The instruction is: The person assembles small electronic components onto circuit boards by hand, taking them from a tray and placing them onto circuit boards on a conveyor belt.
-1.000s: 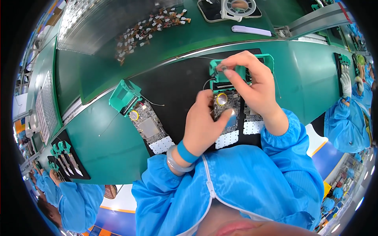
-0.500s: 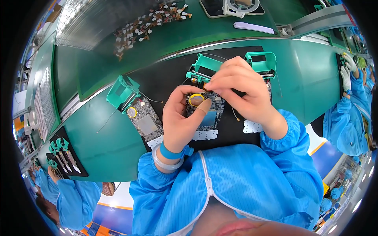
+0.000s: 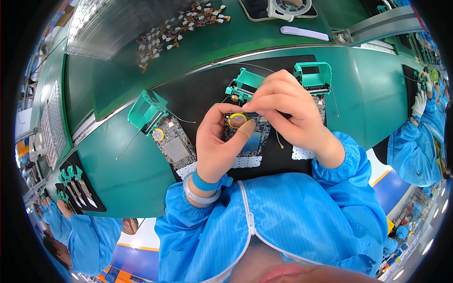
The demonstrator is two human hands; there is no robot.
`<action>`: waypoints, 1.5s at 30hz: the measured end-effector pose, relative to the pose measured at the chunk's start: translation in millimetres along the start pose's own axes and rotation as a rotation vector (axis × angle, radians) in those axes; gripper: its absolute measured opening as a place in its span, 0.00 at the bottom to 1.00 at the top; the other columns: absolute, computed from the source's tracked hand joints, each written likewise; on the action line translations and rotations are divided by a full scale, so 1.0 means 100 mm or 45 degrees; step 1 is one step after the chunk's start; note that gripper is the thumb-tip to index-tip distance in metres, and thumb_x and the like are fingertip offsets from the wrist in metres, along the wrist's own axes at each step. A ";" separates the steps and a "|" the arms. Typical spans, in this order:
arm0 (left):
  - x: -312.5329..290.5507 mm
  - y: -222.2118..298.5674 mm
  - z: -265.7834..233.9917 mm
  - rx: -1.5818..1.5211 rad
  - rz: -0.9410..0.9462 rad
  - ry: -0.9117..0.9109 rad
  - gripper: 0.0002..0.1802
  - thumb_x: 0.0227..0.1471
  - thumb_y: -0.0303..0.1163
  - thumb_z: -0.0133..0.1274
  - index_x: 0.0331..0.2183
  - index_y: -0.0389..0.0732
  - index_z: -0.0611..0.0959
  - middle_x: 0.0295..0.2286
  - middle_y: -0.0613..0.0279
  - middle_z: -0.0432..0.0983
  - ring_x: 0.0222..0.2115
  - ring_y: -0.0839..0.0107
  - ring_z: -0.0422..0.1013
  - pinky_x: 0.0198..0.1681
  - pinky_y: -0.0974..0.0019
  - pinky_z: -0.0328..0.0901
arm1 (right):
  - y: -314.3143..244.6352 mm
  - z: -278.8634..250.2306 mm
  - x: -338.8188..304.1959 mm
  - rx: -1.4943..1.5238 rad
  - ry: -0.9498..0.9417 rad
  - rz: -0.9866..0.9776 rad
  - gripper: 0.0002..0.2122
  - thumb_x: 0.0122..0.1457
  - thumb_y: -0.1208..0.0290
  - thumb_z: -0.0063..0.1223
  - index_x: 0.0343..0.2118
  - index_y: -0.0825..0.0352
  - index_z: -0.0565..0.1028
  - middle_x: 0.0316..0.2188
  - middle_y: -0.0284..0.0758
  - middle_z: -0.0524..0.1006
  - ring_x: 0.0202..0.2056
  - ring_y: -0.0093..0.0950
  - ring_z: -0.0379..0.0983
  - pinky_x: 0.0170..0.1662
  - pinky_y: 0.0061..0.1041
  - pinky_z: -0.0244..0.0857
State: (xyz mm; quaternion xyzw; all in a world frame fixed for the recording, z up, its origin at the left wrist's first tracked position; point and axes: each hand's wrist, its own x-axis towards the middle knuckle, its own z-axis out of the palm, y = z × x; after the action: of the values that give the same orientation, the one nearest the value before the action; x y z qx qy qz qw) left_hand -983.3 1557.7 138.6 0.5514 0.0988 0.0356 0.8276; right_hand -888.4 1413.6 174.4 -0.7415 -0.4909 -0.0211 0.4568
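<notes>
My left hand (image 3: pixel 214 144) grips a circuit board (image 3: pixel 264 134) by its left side, thumb on its face below a yellow-rimmed coin cell (image 3: pixel 237 120). A blue square covers part of this board. Bent over the board's far edge is my right hand (image 3: pixel 295 113), its thumb and forefinger pinched together beside the left fingertips. What they pinch, if anything, is hidden. A teal plastic frame (image 3: pixel 244 83) with a dark bar stands just beyond the board, partly behind my right hand. One thin cable (image 3: pixel 279 137) hangs beside the board's right side.
A second board (image 3: pixel 177 148) with a teal frame (image 3: pixel 147 109) lies left on the black mat (image 3: pixel 198 85); another teal frame (image 3: pixel 313 75) and board stand right. Small flex parts (image 3: pixel 181 28) are heaped on the far shelf, near a lilac tool (image 3: pixel 304 33). Co-workers sit on both sides.
The held board and my left hand have shifted slightly right. The middle teal frame has tilted a little. My right fingers remain pinched at the board's far edge. The right co-worker's gloved hands have moved.
</notes>
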 end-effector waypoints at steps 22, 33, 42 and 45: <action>0.04 -0.01 0.01 0.071 0.186 0.218 0.12 0.49 0.19 0.52 0.37 0.35 0.70 0.30 0.64 0.71 0.29 0.83 0.66 0.31 0.79 0.62 | -0.08 -0.09 0.24 0.102 0.055 0.136 0.15 0.47 0.85 0.50 0.40 0.70 0.69 0.37 0.37 0.71 0.43 0.31 0.66 0.49 0.27 0.59; 0.15 -0.12 0.02 1.074 0.965 0.480 0.16 0.41 0.23 0.57 0.36 0.35 0.72 0.34 0.54 0.71 0.34 0.58 0.67 0.38 0.63 0.63 | 1.13 0.21 1.00 -0.772 0.029 0.380 0.10 0.51 0.74 0.50 0.37 0.68 0.70 0.25 0.40 0.74 0.30 0.39 0.72 0.33 0.32 0.65; 0.04 -0.20 0.07 0.700 0.674 0.166 0.07 0.48 0.17 0.51 0.32 0.35 0.73 0.29 0.62 0.72 0.29 0.77 0.69 0.35 0.75 0.64 | 0.70 -0.15 0.64 -0.493 0.101 0.347 0.06 0.52 0.75 0.50 0.33 0.68 0.71 0.26 0.36 0.74 0.28 0.27 0.72 0.32 0.24 0.65; -0.03 -0.15 0.26 0.490 0.363 -0.144 0.09 0.50 0.19 0.49 0.36 0.36 0.72 0.32 0.62 0.73 0.31 0.79 0.69 0.33 0.76 0.64 | 0.82 -0.31 0.45 -0.454 0.097 0.416 0.04 0.52 0.76 0.50 0.32 0.68 0.71 0.25 0.35 0.74 0.27 0.26 0.72 0.31 0.23 0.65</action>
State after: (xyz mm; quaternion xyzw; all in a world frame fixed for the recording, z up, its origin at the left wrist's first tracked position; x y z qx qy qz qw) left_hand -981.9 1527.8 135.1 0.7082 -0.0213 0.1017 0.6983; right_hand -791.2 1415.6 159.6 -0.8786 -0.3356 -0.0611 0.3343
